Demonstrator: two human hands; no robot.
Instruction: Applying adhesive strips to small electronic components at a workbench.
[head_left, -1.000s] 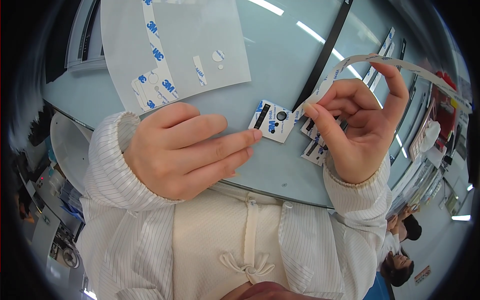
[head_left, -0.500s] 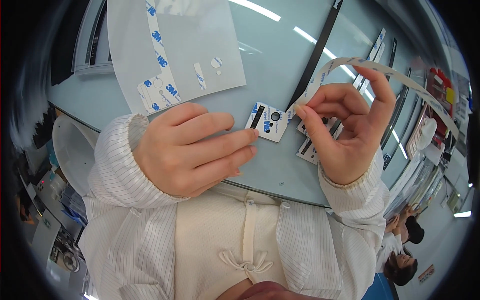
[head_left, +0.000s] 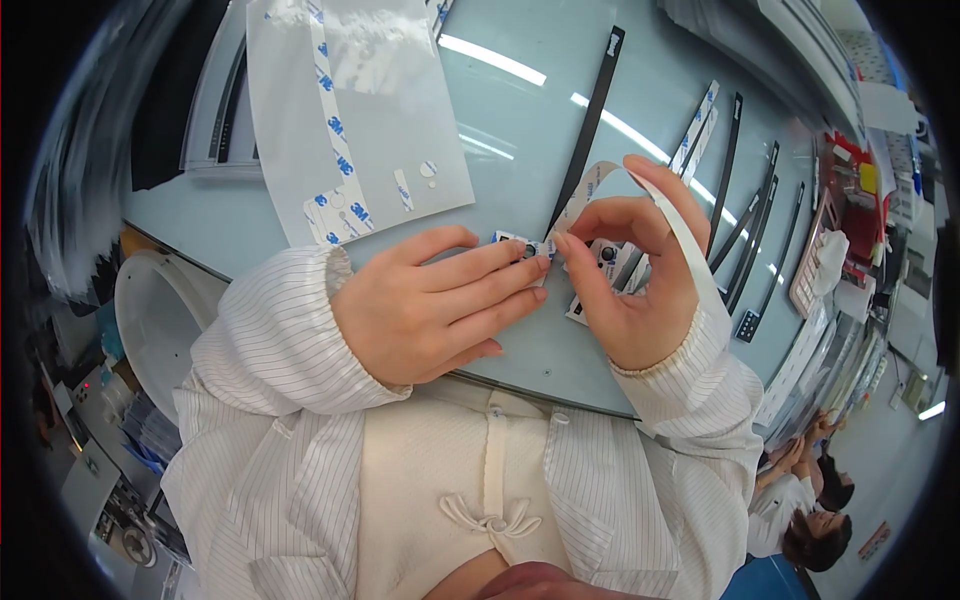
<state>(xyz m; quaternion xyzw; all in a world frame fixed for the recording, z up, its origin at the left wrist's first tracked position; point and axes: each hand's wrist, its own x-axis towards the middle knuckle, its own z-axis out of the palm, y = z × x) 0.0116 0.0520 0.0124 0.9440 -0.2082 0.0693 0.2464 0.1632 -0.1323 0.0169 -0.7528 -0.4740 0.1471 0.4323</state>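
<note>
My left hand (head_left: 430, 300) lies flat, fingers stretched out, its fingertips pressing on the square end piece (head_left: 507, 240) of a long black strip (head_left: 590, 120). That end piece has white, blue-printed adhesive backing and is mostly covered by the fingers. My right hand (head_left: 640, 270) pinches a long pale adhesive tape strip (head_left: 680, 235) between thumb and index finger, at the end piece's right edge. The tape loops up and hangs over the palm toward the wrist. Partly behind the right hand lie other white-backed end pieces (head_left: 578, 310).
At left lies a translucent sheet (head_left: 410, 100) bearing blue-printed adhesive pieces. Several black strips (head_left: 727, 160) lie on the glass table (head_left: 520, 350) at right. A white bin (head_left: 150, 310) stands beyond the left edge. Two people (head_left: 800, 510) are at the far right.
My left hand has moved right, further over the end piece. My right hand has moved slightly left, and the tape now drapes over its palm instead of arching out to the right.
</note>
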